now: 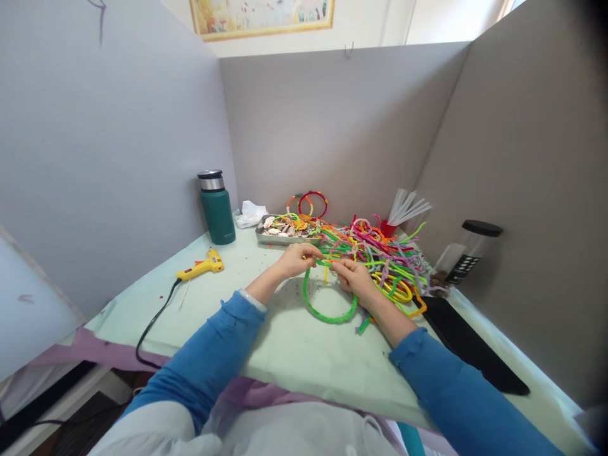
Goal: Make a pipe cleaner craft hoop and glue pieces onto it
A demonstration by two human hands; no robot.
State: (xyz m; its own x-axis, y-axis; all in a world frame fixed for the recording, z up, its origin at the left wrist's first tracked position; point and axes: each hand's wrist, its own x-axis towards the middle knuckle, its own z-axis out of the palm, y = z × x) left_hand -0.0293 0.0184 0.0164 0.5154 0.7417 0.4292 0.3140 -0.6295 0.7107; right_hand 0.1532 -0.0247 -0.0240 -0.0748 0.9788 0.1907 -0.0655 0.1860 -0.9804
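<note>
A green fuzzy pipe-cleaner ring (332, 318) hangs between my hands above the front-middle of the table. My left hand (295, 258) pinches the top of the ring with thumb and fingers. Close beside it, my right hand (357, 278) is closed at the ring's upper right, where a bit of orange shows at the fingertips. A short yellow strand (325, 275) points down inside the ring. Exactly what each fingertip grips is too small to make out. Just behind lies a heap of coloured pipe cleaners (375, 244).
A yellow glue gun (202, 268) with a black cord lies left, near a green bottle (218, 215). Behind my hands sit a metal tray (285, 240) of shells and two finished-looking rings (313, 193). White sticks (403, 208), a black-lidded jar (470, 250) and a black flat object (470, 348) are right.
</note>
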